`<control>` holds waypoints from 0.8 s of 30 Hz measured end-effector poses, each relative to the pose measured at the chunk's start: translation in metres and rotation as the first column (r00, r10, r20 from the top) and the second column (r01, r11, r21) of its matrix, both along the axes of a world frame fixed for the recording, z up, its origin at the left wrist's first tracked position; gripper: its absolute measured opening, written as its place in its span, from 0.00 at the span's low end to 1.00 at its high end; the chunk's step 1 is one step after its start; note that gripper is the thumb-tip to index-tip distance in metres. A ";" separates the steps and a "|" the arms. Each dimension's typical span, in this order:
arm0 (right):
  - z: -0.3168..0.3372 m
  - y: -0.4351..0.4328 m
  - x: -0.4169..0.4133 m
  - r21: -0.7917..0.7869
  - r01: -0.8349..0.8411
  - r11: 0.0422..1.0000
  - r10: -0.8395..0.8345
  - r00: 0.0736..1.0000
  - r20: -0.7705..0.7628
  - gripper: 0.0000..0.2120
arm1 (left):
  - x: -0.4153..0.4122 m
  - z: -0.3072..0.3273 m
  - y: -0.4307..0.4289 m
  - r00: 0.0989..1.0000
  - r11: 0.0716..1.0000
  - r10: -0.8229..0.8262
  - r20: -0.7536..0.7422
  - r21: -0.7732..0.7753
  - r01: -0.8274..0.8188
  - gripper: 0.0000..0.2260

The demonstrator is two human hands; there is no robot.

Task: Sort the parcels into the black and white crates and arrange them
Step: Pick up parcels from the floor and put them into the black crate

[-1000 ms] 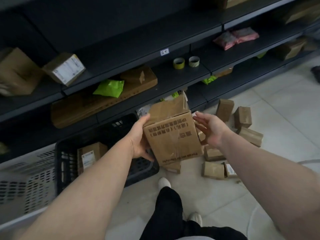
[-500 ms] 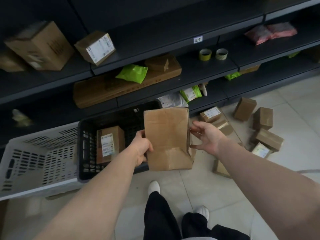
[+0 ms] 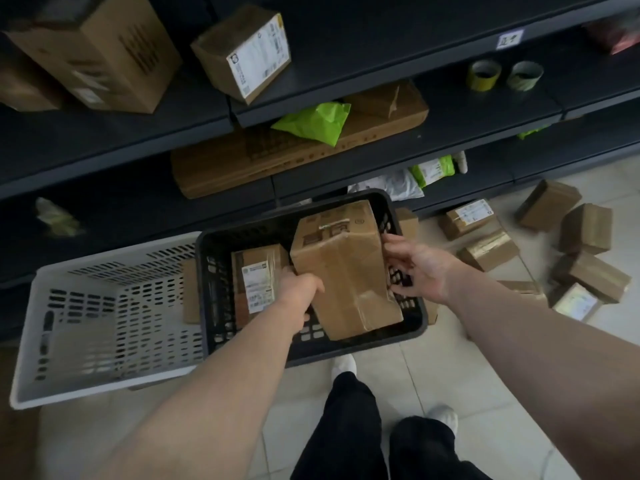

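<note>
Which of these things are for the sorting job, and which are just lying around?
For the job: the brown parcel gripped by the left hand and touched by the right hand; the labelled parcel in the black crate; the white crate; the loose parcels on the floor.
Just lying about: the two tape rolls and the green bag on the shelves.

We record a pale tiled floor [image 3: 433, 375]. On it stand a white crate [image 3: 104, 386] and a black crate [image 3: 270, 218], side by side and touching. To the right, loose cardboard boxes [image 3: 585, 228] lie scattered. The dark shelves [image 3: 450, 109] carry a long carton [image 3: 242, 164] and two tape rolls [image 3: 483, 75].
</note>
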State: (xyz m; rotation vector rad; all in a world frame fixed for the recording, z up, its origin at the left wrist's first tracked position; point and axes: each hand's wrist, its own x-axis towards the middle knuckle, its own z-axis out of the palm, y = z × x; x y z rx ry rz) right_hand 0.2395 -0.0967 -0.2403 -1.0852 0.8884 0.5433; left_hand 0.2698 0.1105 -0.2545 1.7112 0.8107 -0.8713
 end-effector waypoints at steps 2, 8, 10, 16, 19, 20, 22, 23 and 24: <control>-0.008 0.014 0.017 -0.004 -0.049 0.999 0.049 0.999 -0.017 0.14 | 0.014 -0.003 0.010 1.000 1.000 0.001 -0.020 0.015 -0.001 0.22; -0.048 0.049 0.050 -0.107 -0.274 0.956 0.259 0.956 -0.135 0.23 | 0.040 -0.044 0.028 0.991 0.992 -0.090 -0.103 0.076 0.098 0.12; -0.063 0.055 0.050 -0.138 -0.284 0.949 0.256 0.948 -0.189 0.24 | 0.042 -0.059 0.024 0.980 0.984 -0.153 -0.131 0.074 0.164 0.16; -0.121 0.061 0.048 -0.301 -0.222 0.927 0.134 0.949 -0.286 0.32 | 0.056 -0.098 0.009 0.946 0.937 -0.299 -0.123 0.152 0.315 0.25; -0.133 0.069 0.055 -0.269 -0.178 0.947 0.107 0.960 -0.260 0.34 | 0.062 -0.111 0.012 0.946 0.936 -0.297 -0.133 0.157 0.316 0.24; -0.137 0.073 0.059 -0.264 -0.186 0.946 0.116 0.959 -0.260 0.35 | 0.065 -0.115 0.015 0.944 0.933 -0.301 -0.134 0.165 0.321 0.23; -0.152 0.077 0.065 -0.280 -0.222 0.934 0.143 0.951 -0.275 0.36 | 0.068 -0.125 0.022 0.933 0.915 -0.335 -0.130 0.194 0.355 0.22; -0.159 0.078 0.068 -0.283 -0.241 0.928 0.156 0.944 -0.292 0.36 | 0.069 -0.131 0.024 0.924 0.900 -0.360 -0.127 0.214 0.380 0.23; -0.167 0.078 0.068 -0.298 -0.243 0.923 0.142 0.936 -0.322 0.35 | 0.070 -0.134 0.026 0.914 0.885 -0.388 -0.121 0.226 0.406 0.23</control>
